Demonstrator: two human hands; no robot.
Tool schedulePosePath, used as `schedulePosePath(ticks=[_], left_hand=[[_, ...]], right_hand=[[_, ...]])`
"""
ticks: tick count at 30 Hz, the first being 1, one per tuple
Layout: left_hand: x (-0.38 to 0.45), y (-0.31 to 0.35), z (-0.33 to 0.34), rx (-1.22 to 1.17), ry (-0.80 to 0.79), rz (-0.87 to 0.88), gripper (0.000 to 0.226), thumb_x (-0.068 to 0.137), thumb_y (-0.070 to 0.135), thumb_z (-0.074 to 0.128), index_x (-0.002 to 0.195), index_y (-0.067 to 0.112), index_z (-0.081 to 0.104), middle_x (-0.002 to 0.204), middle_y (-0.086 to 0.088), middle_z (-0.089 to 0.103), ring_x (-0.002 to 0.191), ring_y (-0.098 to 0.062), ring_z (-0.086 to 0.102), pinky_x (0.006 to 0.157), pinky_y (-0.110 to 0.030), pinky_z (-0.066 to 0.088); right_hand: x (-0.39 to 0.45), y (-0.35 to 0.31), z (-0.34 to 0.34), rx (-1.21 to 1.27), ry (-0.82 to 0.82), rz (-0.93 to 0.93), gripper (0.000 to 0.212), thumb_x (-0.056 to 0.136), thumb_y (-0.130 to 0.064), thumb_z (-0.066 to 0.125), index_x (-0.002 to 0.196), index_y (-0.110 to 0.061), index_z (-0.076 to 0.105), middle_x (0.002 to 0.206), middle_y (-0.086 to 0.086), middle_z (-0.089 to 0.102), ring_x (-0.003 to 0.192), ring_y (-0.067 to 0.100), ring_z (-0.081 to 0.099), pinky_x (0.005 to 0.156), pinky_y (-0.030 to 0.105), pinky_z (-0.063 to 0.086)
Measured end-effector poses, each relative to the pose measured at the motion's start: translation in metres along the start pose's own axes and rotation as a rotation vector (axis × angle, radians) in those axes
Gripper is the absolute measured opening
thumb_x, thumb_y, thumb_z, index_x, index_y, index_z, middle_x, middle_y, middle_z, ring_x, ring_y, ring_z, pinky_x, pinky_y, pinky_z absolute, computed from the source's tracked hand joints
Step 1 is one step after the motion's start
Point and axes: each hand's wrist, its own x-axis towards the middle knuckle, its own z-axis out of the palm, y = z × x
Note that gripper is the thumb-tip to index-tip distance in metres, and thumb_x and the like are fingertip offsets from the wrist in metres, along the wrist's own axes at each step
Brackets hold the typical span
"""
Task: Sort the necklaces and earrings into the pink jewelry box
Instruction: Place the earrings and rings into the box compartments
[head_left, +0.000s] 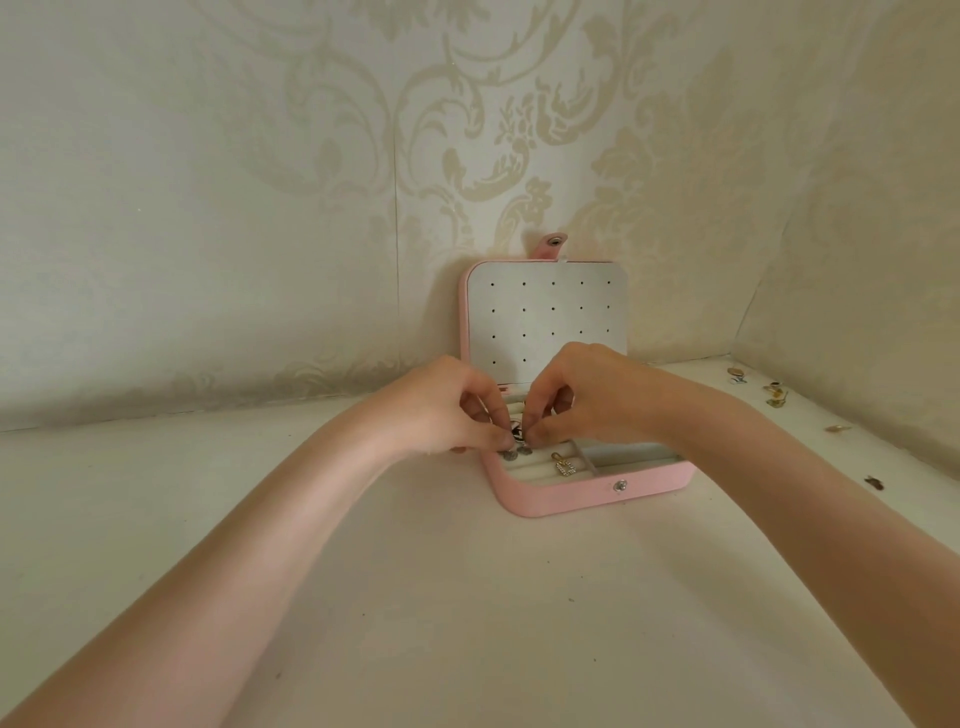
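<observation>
You have one pink leatherette jewelry box (561, 493) open before you; two bare hands, left (441, 410) and right (582, 395); five small gold-toned loose pieces (776, 395) on the white tabletop; one gold rhinestone pendant (563, 464) inside; two grey disc earrings (517, 453) beside it.

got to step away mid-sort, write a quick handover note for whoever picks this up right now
Left hand and right hand: both over the open pink jewelry box, fingertips pinching a small dark earring above the ring rolls.
In the box: two small round earrings at the left front and a sparkly gold earring on the rolls. The lid panel has nothing pinned to it.
Left: seat the held earring, then bring in the loose pieces lying on the table at far right. No necklaces clearly visible.
</observation>
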Motion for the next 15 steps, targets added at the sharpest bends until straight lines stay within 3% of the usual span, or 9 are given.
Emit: schedulePosePath(ticks=[2,6,15], left_hand=[[-0.0007,0.0,-0.0014,-0.007,0.016,-0.005,0.013,0.076,0.015,0.073,0.068,0.021,0.064,0.068,-0.001,0.058,0.057,-0.015,0.05,0.065,-0.029,0.041],[-0.0014,0.0022,-0.0001,0.017,0.027,-0.014,0.012,0.077,0.016,0.071,0.07,0.022,0.065,0.069,0.0,0.058,0.057,-0.012,0.049,0.064,-0.027,0.041],[-0.0005,0.0026,0.0022,0.059,0.029,0.002,0.022,0.076,0.015,0.073,0.062,0.031,0.065,0.064,0.004,0.058,0.049,-0.001,0.047,0.061,-0.022,0.04]], right_hand=[[-0.0004,0.0002,-0.0004,-0.001,0.007,-0.002,0.005,0.077,-0.018,0.072,0.081,-0.017,0.076,0.048,-0.017,0.051,0.049,-0.008,0.046,0.048,0.009,0.035],[-0.0041,-0.0021,0.0016,0.025,0.009,-0.015,0.003,0.075,-0.018,0.074,0.075,-0.015,0.074,0.036,-0.02,0.045,0.043,-0.004,0.043,0.043,0.01,0.031],[-0.0048,-0.003,0.0001,-0.004,-0.027,-0.011,0.006,0.073,-0.012,0.075,0.077,-0.015,0.074,0.036,-0.024,0.044,0.045,-0.006,0.045,0.046,0.008,0.033]])
